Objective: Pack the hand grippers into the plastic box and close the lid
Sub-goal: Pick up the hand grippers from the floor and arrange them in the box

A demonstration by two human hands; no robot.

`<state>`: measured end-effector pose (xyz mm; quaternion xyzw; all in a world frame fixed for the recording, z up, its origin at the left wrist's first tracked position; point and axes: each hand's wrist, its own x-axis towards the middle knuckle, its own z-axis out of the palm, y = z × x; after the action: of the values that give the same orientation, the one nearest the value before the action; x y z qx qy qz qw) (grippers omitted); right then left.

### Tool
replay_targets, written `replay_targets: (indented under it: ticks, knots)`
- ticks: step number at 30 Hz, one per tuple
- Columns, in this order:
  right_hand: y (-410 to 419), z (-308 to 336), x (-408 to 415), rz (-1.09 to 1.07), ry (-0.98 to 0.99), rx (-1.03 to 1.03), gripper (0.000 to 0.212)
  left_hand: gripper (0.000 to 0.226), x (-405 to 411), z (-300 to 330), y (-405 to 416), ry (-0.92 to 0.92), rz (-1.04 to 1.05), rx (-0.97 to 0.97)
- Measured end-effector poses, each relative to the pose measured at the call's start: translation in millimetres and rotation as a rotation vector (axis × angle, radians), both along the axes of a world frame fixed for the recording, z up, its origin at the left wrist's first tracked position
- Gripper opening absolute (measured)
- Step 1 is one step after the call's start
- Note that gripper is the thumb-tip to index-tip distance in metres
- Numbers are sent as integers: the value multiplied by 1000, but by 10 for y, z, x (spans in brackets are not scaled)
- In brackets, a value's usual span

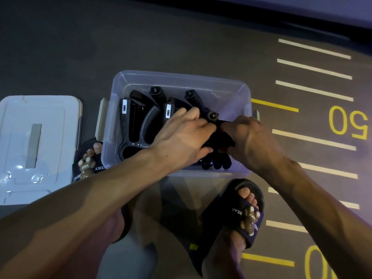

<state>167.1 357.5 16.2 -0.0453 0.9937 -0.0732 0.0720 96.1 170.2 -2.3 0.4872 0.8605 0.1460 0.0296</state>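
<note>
Grippers (141,119), 2 black ones at least, already lie side by side in the box (181,78), filling its left and middle part. Another black gripper (216,137) is at the right end of the box, caught between both hands. The left hand (182,135) reaches over the box's near wall with fingers curled onto this gripper; the right hand (248,137) comes in over the box's right side and its fingers also close on it, though the fingertips are hidden and how firm each hold is I cannot tell.

The lid (38,146) lies flat on the floor, just left of the box and apart from it, beside a foot in a slipper (88,160). Painted lines and the number 50 (349,124) mark the floor right of the box.

Judging by this, packing is the step in hand, with closing not begun. Next, the held gripper needs seating low beside the others so nothing stands above the rim, then the lid must be fetched from the left and pressed down.
</note>
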Motion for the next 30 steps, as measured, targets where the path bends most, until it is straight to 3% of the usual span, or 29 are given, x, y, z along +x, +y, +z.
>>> replay_targets:
  ticks: [9, 17, 23, 26, 30]
  knots:
    - [48, 4, -32, 12, -35, -66, 31, 32, 64, -11, 155, -63, 90, -114]
    - [6, 57, -4, 20, -31, -72, 28, 31, 132, -123, 45, -94, 113, 38]
    - [4, 5, 18, 40, -38, -112, 31, 49, 67, -91, -211, -87, 15, 173]
    - [38, -26, 0, 29, -98, -107, 39, 42, -98, 17, -410, -72, 35, 241]
    - [36, 132, -63, -2, -121, -220, 43, 27, -427, 203, -793, -66, 233, 293]
